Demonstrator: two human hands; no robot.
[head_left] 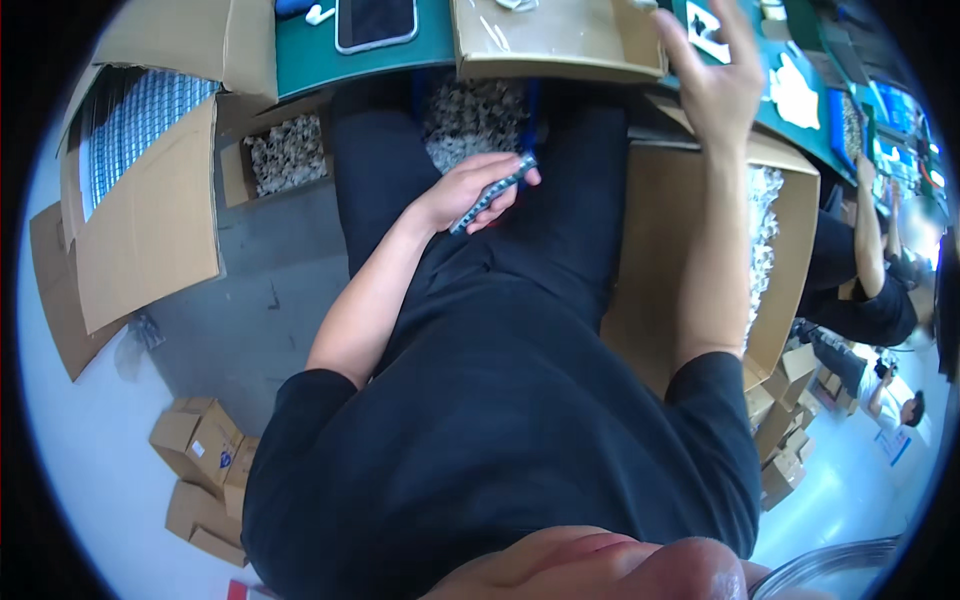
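Note:
In my left hand (470,197), above my lap, is a narrow grey-green strip (493,195) with a row of small marks along it. The fingers are wrapped round it, and it slants up to the right. What it is exactly cannot be made out. My right hand (722,90) is raised at the right end of a shallow cardboard box (560,68) on the green table. Its thumb and fingers are apart, slightly blurred, with nothing visible between them; the fingertips run to the picture's upper edge.
A tall carton (150,215) at left holds rows of blue-white strips (150,125). Small grey pieces fill a box (285,155), a bin (475,115) between my knees and a large carton (790,250) at right. A phone (376,22) lies on the table (300,60). Co-workers sit far right.

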